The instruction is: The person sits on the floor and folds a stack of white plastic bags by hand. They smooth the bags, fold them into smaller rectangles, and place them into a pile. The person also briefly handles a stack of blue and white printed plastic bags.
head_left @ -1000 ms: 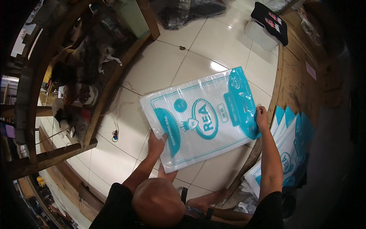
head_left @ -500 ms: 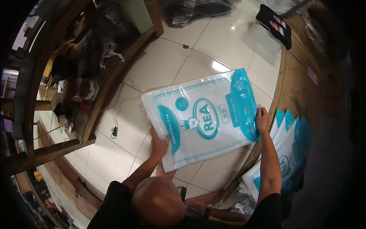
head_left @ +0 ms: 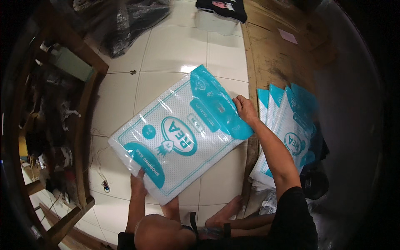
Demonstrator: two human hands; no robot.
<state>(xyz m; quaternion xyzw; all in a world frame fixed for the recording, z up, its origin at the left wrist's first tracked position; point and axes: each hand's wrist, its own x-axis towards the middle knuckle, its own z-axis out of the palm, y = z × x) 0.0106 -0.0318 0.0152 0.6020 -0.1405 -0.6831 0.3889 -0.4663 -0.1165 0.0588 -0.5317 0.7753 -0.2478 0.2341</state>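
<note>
A large flat plastic pack (head_left: 166, 162) in clear film, white and textured with teal printed panels, is held at a slant over the tiled floor. At its near left corner my left hand (head_left: 138, 183) is closed on the edge, thumb on top and the other fingers hidden beneath. My right hand (head_left: 246, 110) is closed on the far right edge, by the teal end. To the right of my right forearm lies a fanned stack of matching packs (head_left: 277, 143), partly overlapping.
A wooden rack (head_left: 85, 162) with cluttered shelves stands at the left. Dark plastic-wrapped material (head_left: 133, 29) lies at the far left, and a pale container (head_left: 216, 23) with black cloth on top stands farther right. A brown board (head_left: 271, 54) runs along the right.
My view has turned, so the rack, floor and stacked packs appear farther left. The held pack now looks more steeply slanted in view; both hands keep their hold on it.
</note>
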